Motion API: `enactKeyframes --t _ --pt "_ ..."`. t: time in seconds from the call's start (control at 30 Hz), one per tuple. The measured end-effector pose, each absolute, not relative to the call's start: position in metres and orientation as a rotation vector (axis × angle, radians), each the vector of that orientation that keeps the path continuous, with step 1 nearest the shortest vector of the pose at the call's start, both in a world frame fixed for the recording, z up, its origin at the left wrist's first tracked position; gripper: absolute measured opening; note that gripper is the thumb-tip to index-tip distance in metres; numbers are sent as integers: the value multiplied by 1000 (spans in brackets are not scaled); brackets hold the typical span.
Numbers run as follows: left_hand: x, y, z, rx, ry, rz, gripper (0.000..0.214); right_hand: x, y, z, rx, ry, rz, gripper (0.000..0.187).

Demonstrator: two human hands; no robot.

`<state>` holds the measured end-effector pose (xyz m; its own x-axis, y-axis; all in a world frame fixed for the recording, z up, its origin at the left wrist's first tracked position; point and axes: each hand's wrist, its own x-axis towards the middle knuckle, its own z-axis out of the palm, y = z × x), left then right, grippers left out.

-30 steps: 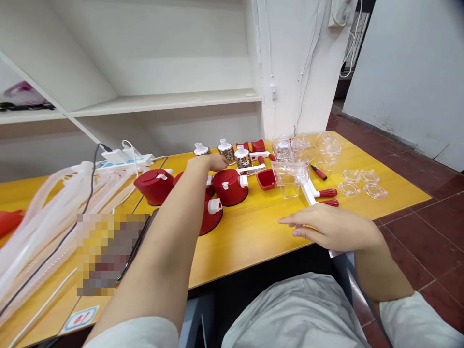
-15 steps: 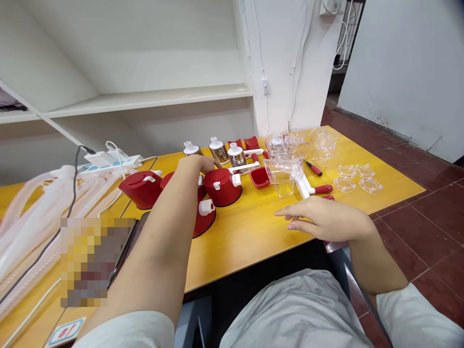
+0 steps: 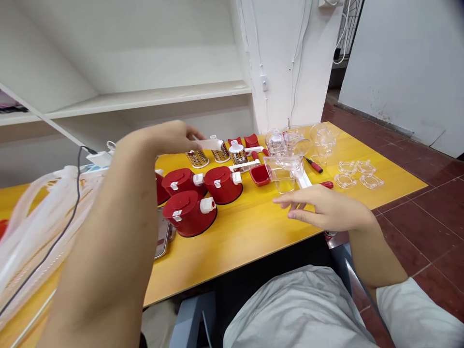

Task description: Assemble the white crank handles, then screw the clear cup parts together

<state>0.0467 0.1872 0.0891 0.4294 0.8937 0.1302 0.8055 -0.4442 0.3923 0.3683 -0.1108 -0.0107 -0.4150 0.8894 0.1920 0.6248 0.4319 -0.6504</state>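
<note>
My left hand is raised and blurred above the table's far side, its fingertips at a white plastic cap. Below it stands an uncapped metal grater drum, with two more grater drums to its right. Several red lidded pots stand in front of them. My right hand hovers open over the yellow table, holding nothing. Nearest to it are a white crank with a red handle and a clear plastic cup.
Clear plastic parts and a red-handled screwdriver lie at the table's right end. A phone and white plastic tubing lie at the left. A power strip sits at the back, below white shelves. Red floor tiles surround the table.
My left hand has risen off the leftmost grater drum, and the white cap has come off that drum. The red pots now show more fully. My right hand has barely moved.
</note>
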Motion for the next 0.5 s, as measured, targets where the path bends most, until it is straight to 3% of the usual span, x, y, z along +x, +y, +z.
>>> enactKeyframes --t 0.03,0.17,0.27,0.4,0.5 --pt "46 171 101 2475 1481 317 23 367 -109 -11 -1218 -2092 636 46" --pt "68 99 128 2461 1134 260 32 358 -102 -14 -1112 -1774 496 60" --pt "102 57 123 2440 815 93 21 352 -96 -19 -1108 -1643 559 76" --pt "129 49 105 2354 654 57 29 355 -91 -22 -1084 -1490 654 32" --pt "126 88 87 2327 829 143 45 366 -93 -19 -1105 -1446 589 23"
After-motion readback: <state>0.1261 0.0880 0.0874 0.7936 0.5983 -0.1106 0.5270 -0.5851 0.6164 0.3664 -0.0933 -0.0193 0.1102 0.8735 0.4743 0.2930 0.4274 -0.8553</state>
